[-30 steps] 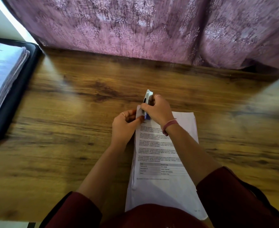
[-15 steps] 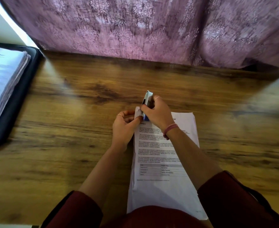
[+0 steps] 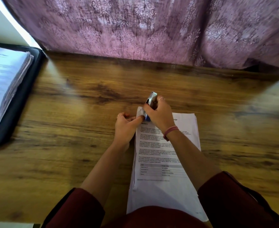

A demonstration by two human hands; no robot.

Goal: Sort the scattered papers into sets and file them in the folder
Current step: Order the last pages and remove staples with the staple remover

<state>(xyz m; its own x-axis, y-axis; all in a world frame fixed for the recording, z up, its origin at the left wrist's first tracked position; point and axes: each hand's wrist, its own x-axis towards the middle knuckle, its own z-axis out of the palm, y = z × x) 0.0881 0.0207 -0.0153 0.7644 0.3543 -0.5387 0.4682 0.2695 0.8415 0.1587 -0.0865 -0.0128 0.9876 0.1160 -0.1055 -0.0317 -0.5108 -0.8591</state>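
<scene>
The right hand (image 3: 160, 116) grips a stapler (image 3: 150, 102), fingers curled round its body, with its mouth over the top left corner of the papers (image 3: 161, 162). The left hand (image 3: 124, 127) lies just beside it, thumb and forefinger pinching that same corner, which is bent up between the two hands. Compared with a second ago, the left thumb has slid further onto the corner and the stapler has tipped slightly; the stack itself has not shifted. My reading is that one sorted set is being stapled, and whether the staple is in yet cannot be told from here.

The folder (image 3: 20, 102) lies open well off to the left of the left hand, at the table (image 3: 86, 145) edge, already bearing a thick pile of sheets. Between it and the hands the wood is bare, so the set could be carried across without obstruction. Beyond the right hand a curtain (image 3: 152, 30) hangs to the table's far edge. The stack's near end runs under the person's body.
</scene>
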